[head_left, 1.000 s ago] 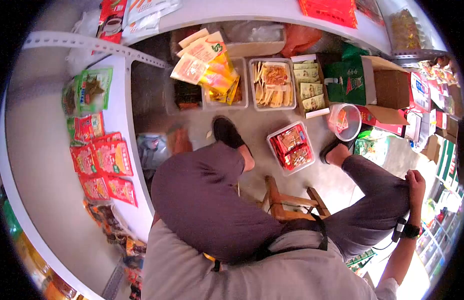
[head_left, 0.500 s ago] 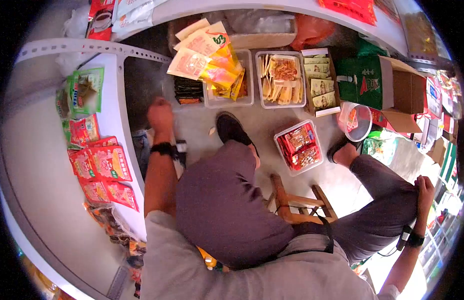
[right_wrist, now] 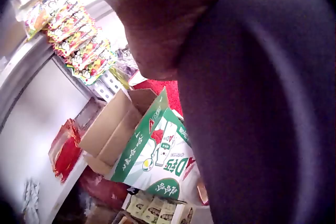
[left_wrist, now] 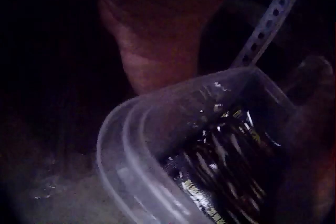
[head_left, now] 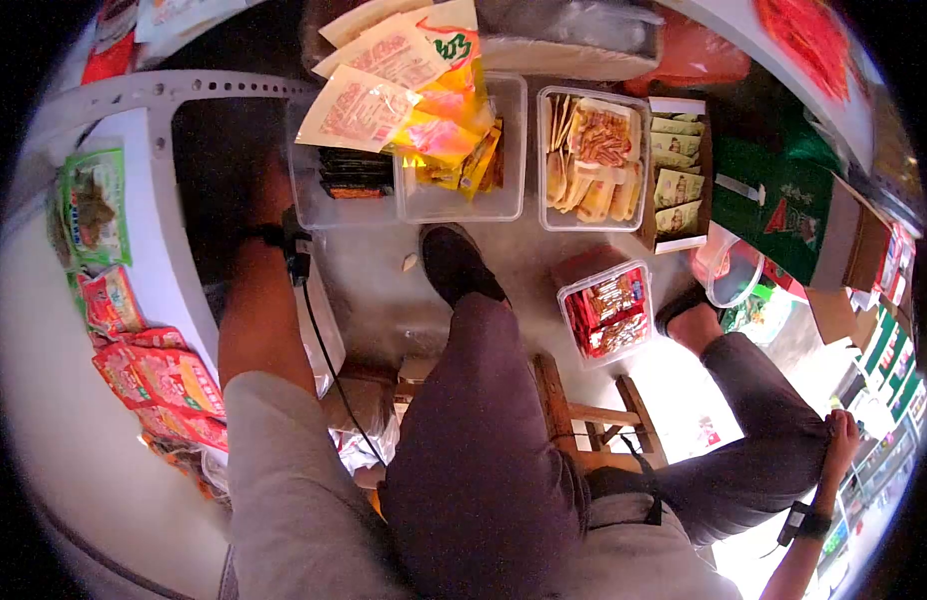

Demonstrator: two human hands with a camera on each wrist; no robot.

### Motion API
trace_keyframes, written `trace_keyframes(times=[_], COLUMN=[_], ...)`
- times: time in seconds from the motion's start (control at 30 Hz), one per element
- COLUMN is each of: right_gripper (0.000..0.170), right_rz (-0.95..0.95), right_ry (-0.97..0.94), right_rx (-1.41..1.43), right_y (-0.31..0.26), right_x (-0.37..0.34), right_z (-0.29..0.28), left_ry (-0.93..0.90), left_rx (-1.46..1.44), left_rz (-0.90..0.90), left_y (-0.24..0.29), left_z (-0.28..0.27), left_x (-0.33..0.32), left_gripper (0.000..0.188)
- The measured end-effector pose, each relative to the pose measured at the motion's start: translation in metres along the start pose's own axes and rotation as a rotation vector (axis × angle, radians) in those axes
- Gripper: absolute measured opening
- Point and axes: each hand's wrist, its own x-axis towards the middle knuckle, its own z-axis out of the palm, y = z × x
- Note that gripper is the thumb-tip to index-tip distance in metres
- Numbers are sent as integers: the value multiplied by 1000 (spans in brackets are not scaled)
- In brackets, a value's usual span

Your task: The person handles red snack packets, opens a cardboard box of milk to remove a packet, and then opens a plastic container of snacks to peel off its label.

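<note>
My left hand (head_left: 269, 190) reaches into deep shade under the shelf, at the left side of a clear plastic container (head_left: 319, 205) with dark packets (head_left: 356, 172) in it. In the left wrist view the left hand (left_wrist: 157, 45) is at the rim of that container (left_wrist: 113, 145); its fingers are lost in the dark, so I cannot tell what they hold. My right hand (head_left: 841, 440) rests on the right knee (head_left: 799, 445). The right wrist view shows the right hand (right_wrist: 157, 29) lying against the dark trouser leg (right_wrist: 252, 103).
Beside it stand a tub (head_left: 514, 205) under yellow packets (head_left: 444, 125), a tub of beige packets (head_left: 596, 195) and a box of green sachets (head_left: 679, 185). A tub of red packets (head_left: 611, 310) sits near a wooden stool (head_left: 584, 420). A green carton (head_left: 774, 200) stands at right. Metal shelf edges flank the left.
My left arm has come into view and stretched forward into the shade beside the container of dark packets. The head view has shifted closer to the tubs. My right hand stays on the knee.
</note>
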Motion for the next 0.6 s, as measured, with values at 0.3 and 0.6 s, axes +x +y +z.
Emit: trace_keyframes(times=[0.3, 0.6], right_gripper=[30, 32], right_rz=[105, 107], right_ry=[-109, -70], right_rx=[218, 150], right_y=[-22, -36], right_x=[9, 10], right_z=[-5, -2], left_ry=[54, 323], left_rx=[-335, 443], left_rz=[-315, -262], left_y=[-12, -79], left_z=[36, 62], left_x=[20, 34], left_gripper=[60, 39])
